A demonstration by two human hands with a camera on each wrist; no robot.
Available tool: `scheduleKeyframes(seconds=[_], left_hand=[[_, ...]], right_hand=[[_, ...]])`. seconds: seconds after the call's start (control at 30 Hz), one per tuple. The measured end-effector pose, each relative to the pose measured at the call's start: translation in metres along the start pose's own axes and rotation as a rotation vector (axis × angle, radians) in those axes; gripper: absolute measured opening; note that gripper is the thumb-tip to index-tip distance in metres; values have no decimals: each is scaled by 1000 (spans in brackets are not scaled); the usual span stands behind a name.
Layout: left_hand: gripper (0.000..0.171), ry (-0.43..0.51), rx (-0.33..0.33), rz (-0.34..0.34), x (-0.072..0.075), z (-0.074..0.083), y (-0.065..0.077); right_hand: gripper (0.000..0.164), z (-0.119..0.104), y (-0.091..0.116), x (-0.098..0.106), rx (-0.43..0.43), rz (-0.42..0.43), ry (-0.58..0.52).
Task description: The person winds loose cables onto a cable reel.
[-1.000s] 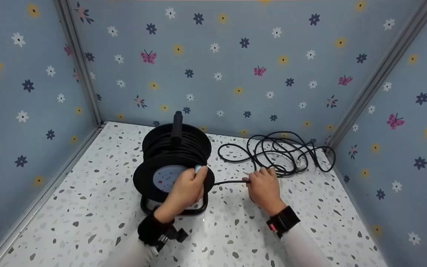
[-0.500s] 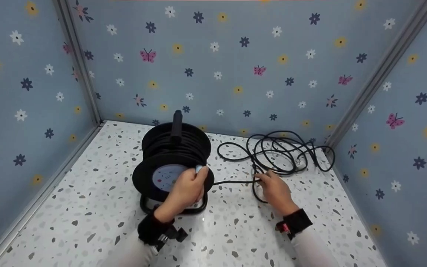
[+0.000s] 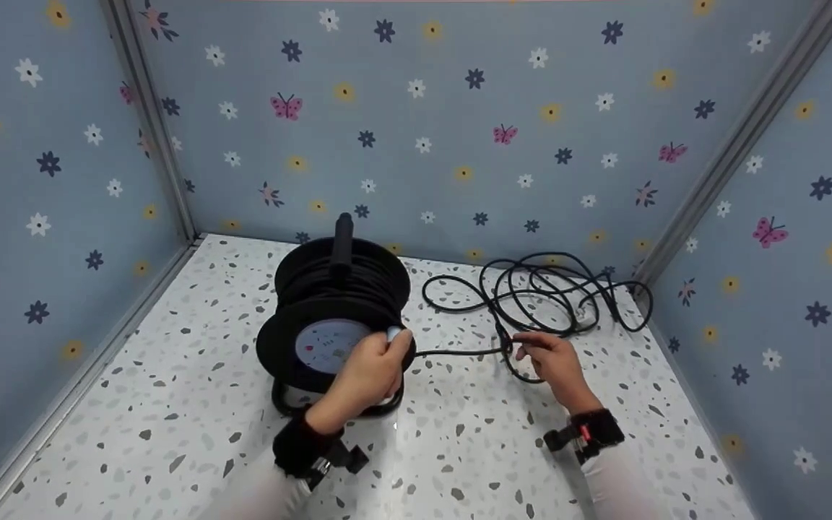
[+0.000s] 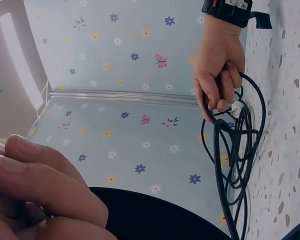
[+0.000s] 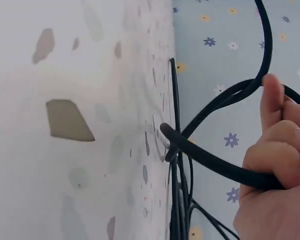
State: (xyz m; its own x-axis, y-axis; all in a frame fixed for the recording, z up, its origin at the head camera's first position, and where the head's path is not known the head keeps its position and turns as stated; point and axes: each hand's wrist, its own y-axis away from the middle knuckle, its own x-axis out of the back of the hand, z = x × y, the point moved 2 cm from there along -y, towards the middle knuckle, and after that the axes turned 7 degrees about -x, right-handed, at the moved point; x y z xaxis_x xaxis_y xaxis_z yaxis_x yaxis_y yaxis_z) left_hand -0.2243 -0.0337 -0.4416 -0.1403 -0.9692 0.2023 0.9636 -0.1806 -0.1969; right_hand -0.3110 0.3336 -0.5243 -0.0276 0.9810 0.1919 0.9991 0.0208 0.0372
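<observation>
A black cable reel (image 3: 275, 339) with a pale socket panel (image 3: 326, 345) stands on the speckled surface, left of centre in the head view. My left hand (image 3: 369, 372) grips the pale crank knob (image 3: 393, 333) on its front face. A black cable (image 3: 459, 353) runs from the reel rightward to my right hand (image 3: 559, 367). In the right wrist view, my curled fingers hold that cable (image 5: 215, 162), and another stretch of it crosses by a fingertip. The left wrist view shows the right hand (image 4: 217, 60) with a cable loop hanging from it.
Loose cable coils (image 3: 452, 310) lie behind the right hand, near the back wall, with a whitish plug (image 3: 584, 315) among them. The reel's carrying handle (image 3: 342, 253) sticks up. Flower-patterned walls (image 3: 416, 115) enclose the back and both sides.
My right hand has shifted to the right along the cable, and a small loop now shows beside its fingers. The left hand stays at the crank knob with little movement.
</observation>
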Motion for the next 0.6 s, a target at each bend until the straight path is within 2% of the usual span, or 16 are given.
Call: scheduleKeyframes(seconds=[0.07,0.17,0.23,0.33,0.4,0.47,0.6], left_hand=[[58,6,0,-3,-1,-1,-1],[57,19,0,-9,-2,-1,-1],[57,32,5,-12,-3,-1,-1],[57,36,16,-11,-3,-1,0],[57,38,22,-13,-3,-2,0],[57,38,23,-14,-3,-2,0],[56,41,36,-19,-3,-3,2]], right_hand=[[31,-1,-2,5,-16,-28,-47],[31,-1,-1,15,-27,-51,-53],[31,0,0,23,-21,-53,-10],[32,0,0,36,26,-19,144],[33,-2,-1,47,56,53,209],[36,-5,-2,61,77,172,232],[48,-3,0,100,45,455,190]])
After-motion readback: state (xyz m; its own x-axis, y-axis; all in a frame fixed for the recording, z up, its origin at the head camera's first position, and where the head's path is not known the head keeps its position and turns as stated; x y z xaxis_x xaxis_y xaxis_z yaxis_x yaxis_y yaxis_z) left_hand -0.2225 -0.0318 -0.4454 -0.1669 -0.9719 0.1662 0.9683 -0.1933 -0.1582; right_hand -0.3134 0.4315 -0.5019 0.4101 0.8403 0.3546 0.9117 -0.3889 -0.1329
